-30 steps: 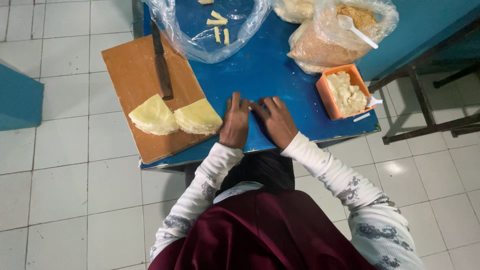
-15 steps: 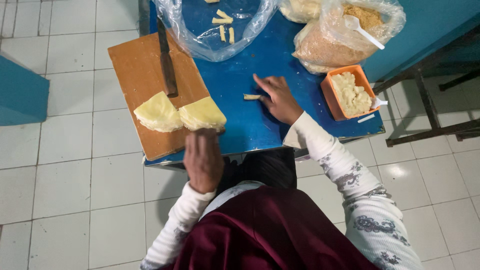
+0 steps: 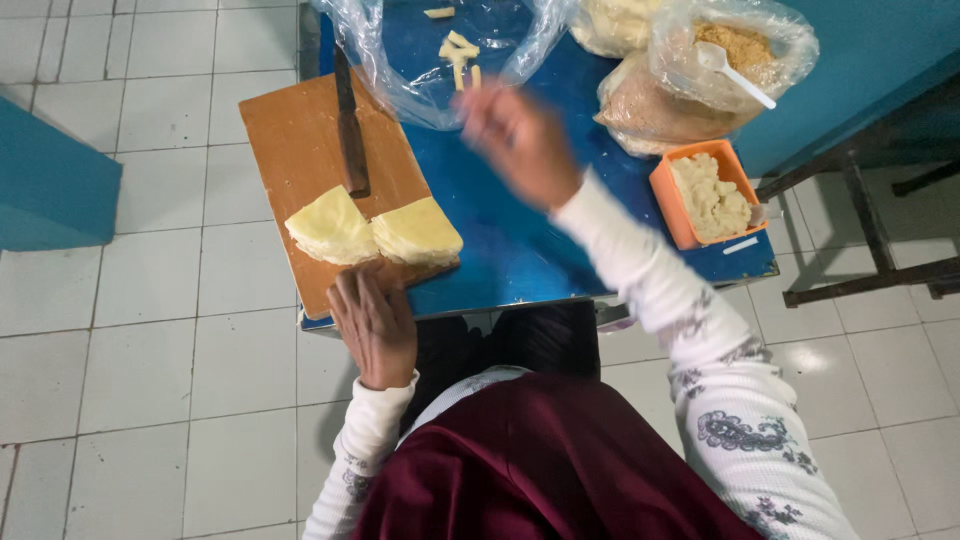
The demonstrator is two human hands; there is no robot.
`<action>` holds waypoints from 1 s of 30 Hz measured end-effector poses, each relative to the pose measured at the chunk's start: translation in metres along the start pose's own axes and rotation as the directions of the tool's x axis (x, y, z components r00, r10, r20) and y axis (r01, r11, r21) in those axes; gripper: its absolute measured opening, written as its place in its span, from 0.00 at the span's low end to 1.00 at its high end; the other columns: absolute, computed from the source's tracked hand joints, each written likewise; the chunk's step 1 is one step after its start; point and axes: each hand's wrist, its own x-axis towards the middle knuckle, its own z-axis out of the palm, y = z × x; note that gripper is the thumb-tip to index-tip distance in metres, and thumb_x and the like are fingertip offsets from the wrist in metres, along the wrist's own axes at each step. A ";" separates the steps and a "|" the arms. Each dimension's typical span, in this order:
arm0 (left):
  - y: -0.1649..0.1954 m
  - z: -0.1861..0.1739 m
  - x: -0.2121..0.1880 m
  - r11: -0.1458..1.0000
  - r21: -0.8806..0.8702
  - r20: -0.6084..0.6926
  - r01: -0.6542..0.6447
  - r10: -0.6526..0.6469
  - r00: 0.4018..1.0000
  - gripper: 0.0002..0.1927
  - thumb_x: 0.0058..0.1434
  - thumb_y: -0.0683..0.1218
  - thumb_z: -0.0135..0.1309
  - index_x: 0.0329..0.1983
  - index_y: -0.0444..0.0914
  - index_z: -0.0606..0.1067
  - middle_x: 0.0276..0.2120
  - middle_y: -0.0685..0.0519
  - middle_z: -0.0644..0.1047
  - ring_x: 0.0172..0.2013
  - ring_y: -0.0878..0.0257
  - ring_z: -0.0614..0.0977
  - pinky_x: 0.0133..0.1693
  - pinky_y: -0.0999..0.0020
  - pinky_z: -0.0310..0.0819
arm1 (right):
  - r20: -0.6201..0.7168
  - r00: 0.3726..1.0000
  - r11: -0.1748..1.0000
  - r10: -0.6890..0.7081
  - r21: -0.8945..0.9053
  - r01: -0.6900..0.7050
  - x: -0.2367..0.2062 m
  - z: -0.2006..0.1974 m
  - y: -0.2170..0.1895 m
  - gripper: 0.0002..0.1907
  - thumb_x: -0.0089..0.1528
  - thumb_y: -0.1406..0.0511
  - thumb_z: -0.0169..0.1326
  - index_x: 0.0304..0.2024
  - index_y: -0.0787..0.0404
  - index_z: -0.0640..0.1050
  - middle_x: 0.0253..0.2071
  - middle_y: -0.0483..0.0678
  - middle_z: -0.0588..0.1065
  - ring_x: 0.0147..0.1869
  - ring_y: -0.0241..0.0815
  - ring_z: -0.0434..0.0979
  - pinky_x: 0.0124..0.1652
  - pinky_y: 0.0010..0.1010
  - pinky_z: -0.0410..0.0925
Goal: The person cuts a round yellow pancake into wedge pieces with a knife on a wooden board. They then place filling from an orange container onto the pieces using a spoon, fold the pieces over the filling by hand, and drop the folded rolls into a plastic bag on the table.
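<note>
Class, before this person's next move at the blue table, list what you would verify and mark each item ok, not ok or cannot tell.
1. Left hand steadies the cutting board at its near edge: ok.
2. Knife lies flat on the board, untouched: ok.
3. Two yellow stacks sit fully on the board: ok.
4. Right hand holds something: cannot tell, blurred.
5. Orange tub stands upright: ok.

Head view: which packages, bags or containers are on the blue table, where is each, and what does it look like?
Clear bag: far edge, open, holding pale sticks.
Crumb bag: far right corner, clear plastic, brown crumbs, white spoon inside.
Second bag: beside it, pale contents, partly cut off.
Tub: right edge, orange, rectangular, pale filling.
No labels, signs or screens.
</note>
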 end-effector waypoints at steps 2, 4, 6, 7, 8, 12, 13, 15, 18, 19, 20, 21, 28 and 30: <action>0.002 0.006 0.000 0.996 0.090 0.027 0.029 -0.031 0.999 0.09 0.68 0.45 0.54 0.48 0.37 0.73 0.46 0.44 0.70 0.49 0.45 0.70 0.51 0.51 0.61 | 0.202 0.979 0.955 0.003 -0.292 0.057 -0.032 0.036 -0.028 0.18 0.65 0.58 0.64 0.54 0.56 0.77 0.48 0.49 0.77 0.47 0.42 0.80 0.48 0.32 0.74; 0.003 0.009 0.000 0.997 0.072 0.009 0.013 -0.014 1.000 0.11 0.67 0.46 0.53 0.50 0.38 0.74 0.47 0.45 0.71 0.50 0.45 0.70 0.50 0.50 0.59 | 0.194 0.951 0.810 -0.242 -0.500 0.308 -0.051 0.067 -0.045 0.31 0.57 0.54 0.67 0.54 0.63 0.72 0.52 0.55 0.72 0.54 0.54 0.74 0.53 0.41 0.68; 0.004 0.010 -0.002 0.998 0.056 -0.007 -0.019 0.019 1.000 0.14 0.66 0.45 0.53 0.53 0.37 0.74 0.50 0.44 0.72 0.51 0.45 0.70 0.50 0.49 0.59 | 0.174 0.975 0.814 -0.136 -0.542 0.210 -0.066 0.079 -0.053 0.30 0.57 0.57 0.66 0.56 0.64 0.72 0.54 0.54 0.71 0.56 0.54 0.73 0.54 0.40 0.68; 0.005 0.011 -0.003 0.998 0.047 -0.024 -0.044 0.045 0.999 0.16 0.65 0.45 0.52 0.55 0.36 0.73 0.51 0.43 0.72 0.51 0.45 0.70 0.51 0.49 0.59 | 0.163 0.983 0.810 -0.084 -0.563 0.163 -0.069 0.082 -0.055 0.30 0.58 0.58 0.66 0.57 0.65 0.72 0.56 0.54 0.71 0.57 0.54 0.73 0.54 0.39 0.68; 0.006 0.013 -0.002 0.997 0.037 -0.047 -0.071 0.073 0.996 0.17 0.65 0.44 0.52 0.56 0.35 0.72 0.53 0.43 0.72 0.52 0.44 0.70 0.51 0.49 0.59 | 0.143 0.985 0.800 -0.102 -0.576 0.166 -0.070 0.085 -0.055 0.28 0.58 0.60 0.65 0.57 0.64 0.72 0.56 0.53 0.71 0.57 0.54 0.73 0.55 0.39 0.69; 0.012 0.026 -0.001 0.976 -0.185 -0.071 -0.117 0.106 0.992 0.20 0.68 0.39 0.53 0.62 0.32 0.68 0.56 0.41 0.71 0.53 0.41 0.72 0.53 0.49 0.66 | 0.073 0.995 0.876 -0.071 -0.473 0.098 -0.063 0.075 -0.042 0.23 0.61 0.62 0.64 0.54 0.62 0.73 0.54 0.53 0.74 0.57 0.55 0.76 0.55 0.39 0.70; 0.013 0.029 0.000 0.958 -0.241 -0.097 -0.158 0.138 0.986 0.21 0.68 0.37 0.53 0.63 0.31 0.66 0.56 0.40 0.71 0.55 0.41 0.73 0.55 0.50 0.68 | 0.059 0.998 0.913 -0.032 -0.405 0.054 -0.061 0.070 -0.038 0.21 0.62 0.62 0.64 0.53 0.63 0.73 0.52 0.53 0.75 0.56 0.56 0.76 0.54 0.40 0.70; 0.018 0.039 0.003 0.856 -0.515 -0.040 -0.041 0.024 0.999 0.21 0.69 0.36 0.52 0.63 0.32 0.64 0.55 0.42 0.73 0.53 0.47 0.77 0.54 0.56 0.72 | 0.072 0.990 0.970 0.118 -0.219 -0.100 -0.066 0.059 -0.031 0.19 0.63 0.63 0.63 0.53 0.62 0.75 0.51 0.53 0.76 0.54 0.52 0.79 0.52 0.37 0.73; 0.026 0.062 0.016 0.430 -0.865 0.197 0.257 -0.180 0.964 0.20 0.70 0.36 0.54 0.61 0.34 0.61 0.51 0.45 0.74 0.49 0.60 0.79 0.49 0.67 0.75 | 0.036 0.996 0.981 0.087 -0.176 -0.079 -0.075 0.043 -0.028 0.18 0.63 0.62 0.64 0.51 0.62 0.76 0.53 0.53 0.77 0.56 0.51 0.80 0.53 0.37 0.73; 0.029 0.070 0.022 0.342 -0.910 0.187 0.236 -0.170 0.968 0.21 0.70 0.35 0.56 0.60 0.34 0.59 0.52 0.45 0.72 0.50 0.61 0.77 0.49 0.68 0.74 | 0.008 0.999 0.978 0.035 -0.204 -0.032 -0.078 0.038 -0.030 0.17 0.63 0.62 0.65 0.50 0.63 0.76 0.54 0.53 0.77 0.58 0.51 0.80 0.54 0.37 0.72; 0.032 0.077 0.026 0.248 -0.945 0.176 0.213 -0.161 0.971 0.23 0.70 0.34 0.58 0.58 0.34 0.57 0.52 0.45 0.70 0.50 0.62 0.75 0.48 0.69 0.72 | -0.010 0.999 0.976 0.040 -0.215 -0.041 -0.080 0.033 -0.031 0.16 0.62 0.63 0.65 0.50 0.62 0.77 0.54 0.53 0.77 0.58 0.51 0.80 0.54 0.36 0.73; 0.036 0.083 0.029 0.209 -0.957 0.169 0.199 -0.155 0.973 0.24 0.70 0.34 0.57 0.59 0.34 0.57 0.54 0.45 0.70 0.53 0.62 0.75 0.52 0.69 0.71 | -0.026 0.999 0.973 0.045 -0.225 -0.049 -0.082 0.027 -0.034 0.16 0.62 0.63 0.65 0.49 0.62 0.78 0.55 0.52 0.77 0.58 0.50 0.80 0.53 0.36 0.73; 0.062 0.103 0.039 0.154 -0.960 0.213 0.232 -0.130 0.968 0.24 0.67 0.33 0.54 0.62 0.34 0.60 0.56 0.46 0.68 0.58 0.61 0.73 0.58 0.67 0.70 | -0.090 0.993 0.937 0.072 -0.335 -0.099 -0.078 -0.004 -0.043 0.12 0.61 0.64 0.66 0.44 0.61 0.80 0.51 0.49 0.80 0.52 0.48 0.83 0.47 0.33 0.74; 0.065 0.105 0.042 0.149 -0.955 0.239 0.257 -0.126 0.963 0.23 0.67 0.33 0.54 0.61 0.33 0.60 0.55 0.46 0.68 0.59 0.60 0.73 0.59 0.66 0.70 | -0.124 0.989 0.917 0.085 -0.379 -0.126 -0.078 -0.005 -0.041 0.10 0.62 0.65 0.66 0.42 0.61 0.80 0.50 0.48 0.80 0.51 0.46 0.83 0.47 0.32 0.74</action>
